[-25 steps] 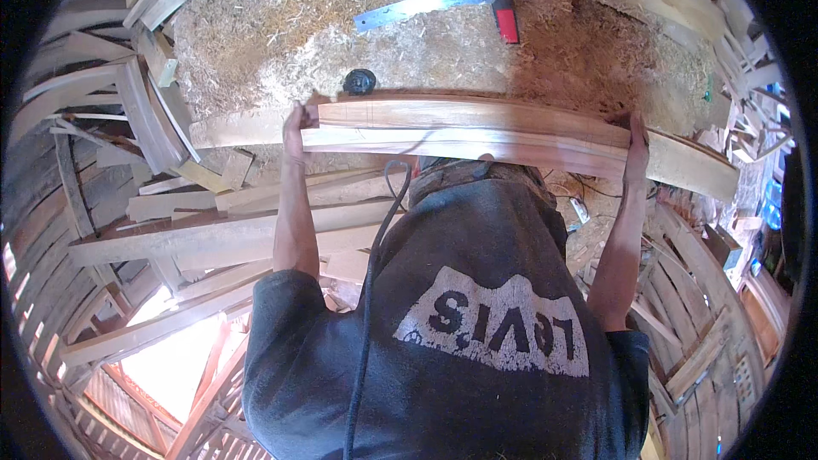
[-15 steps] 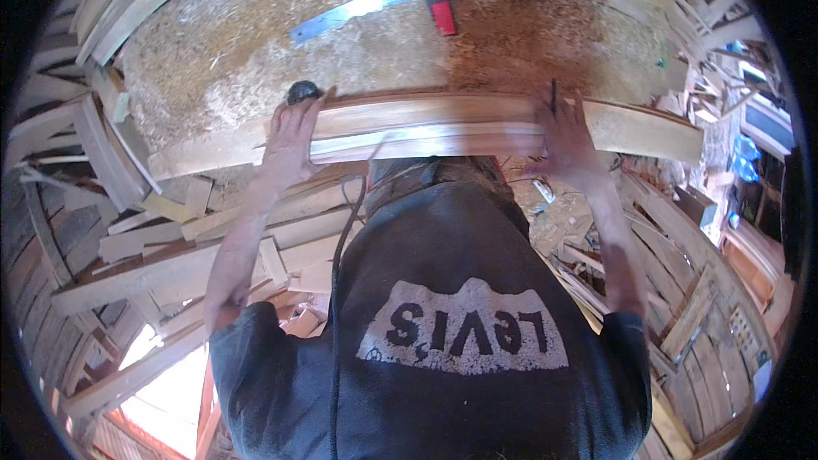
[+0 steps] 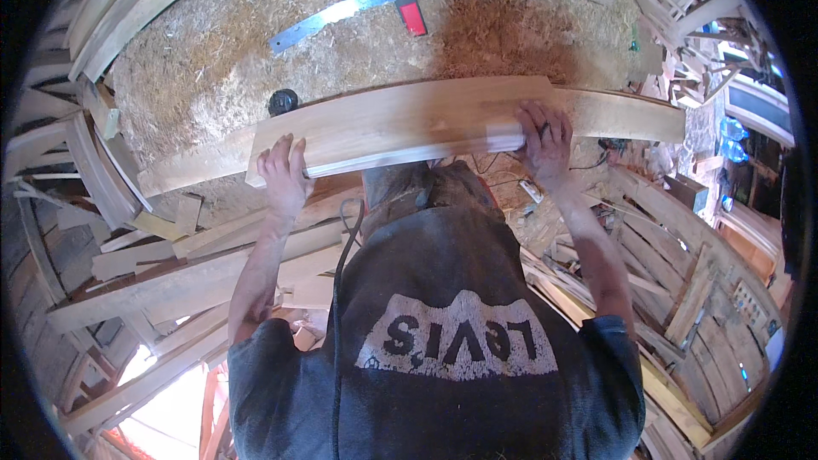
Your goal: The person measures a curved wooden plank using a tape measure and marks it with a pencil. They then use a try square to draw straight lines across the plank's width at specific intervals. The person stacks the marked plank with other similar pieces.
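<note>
Left hand (image 3: 284,172): laid flat on the near left end of the top board, fingers spread and pointing away, not curled round anything.
Right hand (image 3: 544,138): pressed down on the right part of the same board, fingers bent over its near edge; whether they close underneath cannot be told.
Top board (image 3: 400,119): pale planed wood, lying across the view under both sets of fingers, resting on a longer board (image 3: 630,115) that runs on past the right fingertips.
Black knob (image 3: 283,102): just beyond the left fingertips, at the board's far edge.
Saw (image 3: 341,15): grey blade with red handle, well beyond both hands, flat on the sawdust-covered bench (image 3: 196,60).
Cable (image 3: 341,290): dark, hanging near the left wrist.
Stacked planks (image 3: 136,290): below and left of the left forearm.
</note>
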`<action>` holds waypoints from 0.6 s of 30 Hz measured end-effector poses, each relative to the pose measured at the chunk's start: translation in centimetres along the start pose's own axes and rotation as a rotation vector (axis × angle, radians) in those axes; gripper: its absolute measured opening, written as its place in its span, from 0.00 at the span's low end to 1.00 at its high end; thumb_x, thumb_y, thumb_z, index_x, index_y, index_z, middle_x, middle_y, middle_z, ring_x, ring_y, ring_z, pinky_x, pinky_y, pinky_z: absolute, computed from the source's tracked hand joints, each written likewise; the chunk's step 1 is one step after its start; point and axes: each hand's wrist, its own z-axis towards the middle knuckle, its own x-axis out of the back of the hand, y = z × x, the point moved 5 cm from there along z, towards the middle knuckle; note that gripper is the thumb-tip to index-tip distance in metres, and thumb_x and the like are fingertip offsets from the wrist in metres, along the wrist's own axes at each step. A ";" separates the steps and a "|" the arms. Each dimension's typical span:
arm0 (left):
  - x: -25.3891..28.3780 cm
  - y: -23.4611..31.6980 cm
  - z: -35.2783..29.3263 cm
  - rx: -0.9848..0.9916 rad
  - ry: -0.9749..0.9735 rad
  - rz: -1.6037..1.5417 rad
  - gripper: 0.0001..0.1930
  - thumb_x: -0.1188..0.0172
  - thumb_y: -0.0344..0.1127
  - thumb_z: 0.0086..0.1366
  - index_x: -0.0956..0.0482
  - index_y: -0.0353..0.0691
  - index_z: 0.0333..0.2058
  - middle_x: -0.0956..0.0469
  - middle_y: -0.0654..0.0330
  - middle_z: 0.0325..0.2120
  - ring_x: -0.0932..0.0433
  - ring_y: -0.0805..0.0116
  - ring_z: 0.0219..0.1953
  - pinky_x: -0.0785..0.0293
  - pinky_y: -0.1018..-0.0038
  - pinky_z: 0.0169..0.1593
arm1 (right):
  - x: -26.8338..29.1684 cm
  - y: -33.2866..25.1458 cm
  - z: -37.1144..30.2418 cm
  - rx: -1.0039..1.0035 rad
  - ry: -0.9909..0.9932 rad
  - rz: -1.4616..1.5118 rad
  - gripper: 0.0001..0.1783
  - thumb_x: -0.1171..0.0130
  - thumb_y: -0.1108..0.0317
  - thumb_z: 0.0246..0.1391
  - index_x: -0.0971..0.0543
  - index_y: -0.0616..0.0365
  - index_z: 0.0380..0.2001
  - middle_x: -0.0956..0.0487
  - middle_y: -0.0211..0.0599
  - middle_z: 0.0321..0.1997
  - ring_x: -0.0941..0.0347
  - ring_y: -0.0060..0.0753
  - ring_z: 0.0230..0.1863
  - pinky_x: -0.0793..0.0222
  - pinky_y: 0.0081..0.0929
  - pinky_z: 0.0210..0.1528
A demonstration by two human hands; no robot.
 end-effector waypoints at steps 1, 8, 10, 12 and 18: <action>-0.5 0.2 -0.7 0.005 0.016 0.012 0.46 0.25 0.29 0.44 0.30 0.45 0.66 0.32 0.49 0.65 0.35 0.50 0.68 0.44 0.45 0.68 | -0.6 -0.1 -1.0 0.012 0.056 0.004 0.47 0.27 0.66 0.42 0.29 0.44 0.70 0.28 0.32 0.72 0.34 0.42 0.72 0.45 0.53 0.75; -1.2 1.2 -4.3 0.071 0.111 0.045 0.52 0.19 0.39 0.47 0.37 0.48 0.71 0.34 0.48 0.67 0.38 0.48 0.70 0.46 0.44 0.70 | -2.4 -1.3 -4.0 -0.001 0.235 -0.066 0.38 0.28 0.65 0.49 0.26 0.39 0.65 0.26 0.25 0.71 0.35 0.36 0.73 0.46 0.49 0.75; 0.3 2.7 -5.2 0.303 0.278 -0.146 0.54 0.19 0.47 0.50 0.41 0.49 0.73 0.38 0.47 0.69 0.40 0.47 0.71 0.47 0.42 0.71 | -3.1 -1.5 -4.5 -0.012 0.231 -0.142 0.37 0.26 0.63 0.50 0.26 0.40 0.64 0.26 0.26 0.70 0.35 0.37 0.72 0.47 0.48 0.75; 0.1 3.2 -6.7 0.705 0.506 -0.584 0.54 0.24 0.58 0.56 0.45 0.51 0.75 0.43 0.47 0.71 0.42 0.45 0.72 0.48 0.40 0.72 | -3.1 -1.5 -4.5 -0.021 0.255 -0.117 0.38 0.26 0.66 0.49 0.27 0.40 0.64 0.26 0.26 0.70 0.35 0.36 0.72 0.48 0.48 0.76; -4.5 3.8 -4.9 1.519 0.407 -1.845 0.53 0.39 0.74 0.64 0.48 0.55 0.78 0.51 0.48 0.76 0.50 0.46 0.77 0.53 0.36 0.74 | -4.3 -1.6 -6.0 -0.034 0.301 -0.085 0.34 0.30 0.63 0.56 0.26 0.38 0.67 0.27 0.23 0.72 0.35 0.36 0.74 0.47 0.50 0.76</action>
